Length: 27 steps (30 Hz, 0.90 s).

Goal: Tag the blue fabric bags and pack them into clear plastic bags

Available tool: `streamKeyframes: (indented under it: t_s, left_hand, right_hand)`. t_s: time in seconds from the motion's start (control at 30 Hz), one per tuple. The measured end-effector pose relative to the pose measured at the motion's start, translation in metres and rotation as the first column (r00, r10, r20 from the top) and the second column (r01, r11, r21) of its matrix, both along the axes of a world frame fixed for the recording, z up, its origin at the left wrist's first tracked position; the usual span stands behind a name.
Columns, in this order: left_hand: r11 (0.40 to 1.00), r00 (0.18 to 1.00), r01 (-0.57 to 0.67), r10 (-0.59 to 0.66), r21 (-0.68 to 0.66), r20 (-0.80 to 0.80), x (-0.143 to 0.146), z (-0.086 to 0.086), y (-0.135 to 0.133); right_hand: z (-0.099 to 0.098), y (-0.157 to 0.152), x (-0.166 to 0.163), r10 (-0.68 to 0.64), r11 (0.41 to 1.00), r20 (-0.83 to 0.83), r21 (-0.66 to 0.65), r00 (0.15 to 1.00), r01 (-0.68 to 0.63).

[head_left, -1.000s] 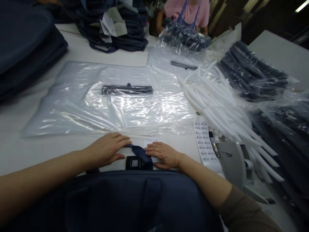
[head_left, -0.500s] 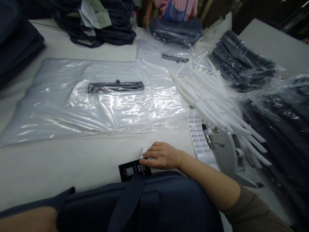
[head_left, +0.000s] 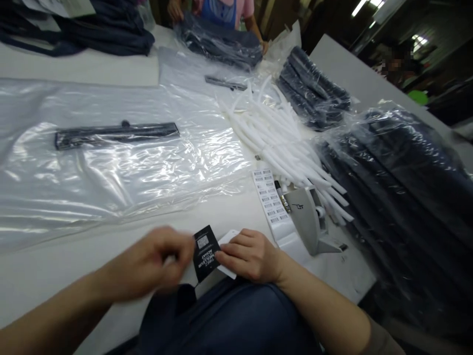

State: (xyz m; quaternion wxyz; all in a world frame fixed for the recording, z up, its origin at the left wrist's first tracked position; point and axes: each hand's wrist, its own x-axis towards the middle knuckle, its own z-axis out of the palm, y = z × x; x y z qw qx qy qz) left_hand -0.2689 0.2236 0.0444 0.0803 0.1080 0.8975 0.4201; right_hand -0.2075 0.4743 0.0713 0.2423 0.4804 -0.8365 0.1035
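Note:
A dark blue bag [head_left: 229, 320] lies at the near table edge under my arms. A black hang tag [head_left: 204, 251] with white print and a white tag [head_left: 227, 240] behind it stand up from the bag's top. My right hand [head_left: 251, 255] pinches the tags from the right, fingers curled. My left hand [head_left: 155, 261] is blurred, fingers curled close to the black tag's left edge; whether it grips anything is unclear. A strip of barcode labels [head_left: 271, 203] lies just right of my right hand.
A large clear plastic bag [head_left: 111, 162] with a black slider strip [head_left: 114, 133] covers the table ahead. White foam tubes [head_left: 281, 138] lie in a heap to the right, by a grey dispenser [head_left: 308, 217]. Bagged dark bags [head_left: 399, 172] are stacked right. A person in pink [head_left: 221, 10] works opposite.
My left hand came back into view and up to the black tag. The tags are lifted off the table. The view swung to the right.

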Motion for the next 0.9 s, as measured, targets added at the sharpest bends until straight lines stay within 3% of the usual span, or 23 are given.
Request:
streamKeyframes:
  t_s: [0.07, 0.17, 0.23, 0.4, 0.53, 0.63, 0.8, 0.9]
  left_hand:
    - [0.970, 0.977, 0.067, -0.112, 0.234, 0.181, -0.008, -0.007, -0.007]
    - [0.797, 0.816, -0.023, -0.334, 0.603, 0.472, 0.000, -0.009, -0.010]
    - [0.753, 0.785, -0.118, -0.329, 0.648, 0.525, 0.007, -0.003, -0.007]
    - [0.755, 0.932, -0.216, -0.030, 0.618, 0.362, 0.007, 0.022, -0.010]
    - [0.687, 0.926, -0.265, -0.014, 0.677, 0.377, 0.009, 0.031, -0.015]
    - [0.544, 0.893, -0.359, -0.036, 0.758, 0.449, 0.012, 0.029, -0.015]
    - [0.214, 0.895, -0.338, -0.227, 0.917, 0.383, 0.019, 0.020, -0.013]
    - [0.100, 0.874, -0.355, -0.318, 0.930, 0.367, 0.025, 0.019, -0.013]
  right_hand:
    - [0.002, -0.007, -0.001, 0.002, 1.000, -0.058, -0.017, 0.998, -0.003]
    - [0.005, -0.016, -0.003, 0.037, 0.999, -0.092, -0.028, 0.995, -0.040]
    - [0.005, -0.018, -0.003, 0.056, 0.996, -0.093, -0.061, 0.994, -0.062]
    - [0.000, -0.013, 0.007, -0.080, 0.980, 0.074, -0.174, 0.994, 0.092]
    - [-0.005, -0.012, 0.011, -0.112, 0.951, 0.260, -0.251, 0.959, 0.179]
    - [-0.009, -0.012, 0.012, -0.024, 0.934, 0.336, -0.328, 0.942, 0.140]
    - [-0.010, -0.011, 0.013, 0.093, 0.897, 0.327, -0.437, 0.940, 0.064]
    - [-0.010, -0.011, 0.014, 0.067, 0.890, 0.281, -0.451, 0.957, 0.070]
